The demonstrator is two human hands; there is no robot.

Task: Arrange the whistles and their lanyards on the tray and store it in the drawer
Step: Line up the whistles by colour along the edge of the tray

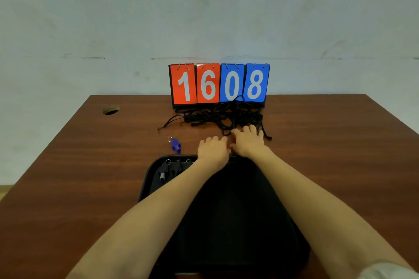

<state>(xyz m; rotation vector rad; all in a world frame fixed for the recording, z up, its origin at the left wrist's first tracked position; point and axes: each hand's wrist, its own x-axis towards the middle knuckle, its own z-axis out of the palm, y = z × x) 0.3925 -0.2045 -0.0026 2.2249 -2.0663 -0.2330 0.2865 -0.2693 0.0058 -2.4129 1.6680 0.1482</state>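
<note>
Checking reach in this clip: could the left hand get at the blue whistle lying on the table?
Probably yes. The blue whistle lies bare on the table just left of the left hand, beyond the tray rim, with nothing between them.

Table (90,165) left and right of the tray (145,188) lies bare — open passage on both sides. Far centre is blocked: tangled lanyards (217,115) sprawl before the scoreboard (218,85). Blue whistle (176,145) sits just beyond the tray's far-left corner; black whistles (170,169) crowd that corner inside.

Bare room: wooden desk (90,165), plain wall (136,18), flip scoreboard (218,85).
</note>
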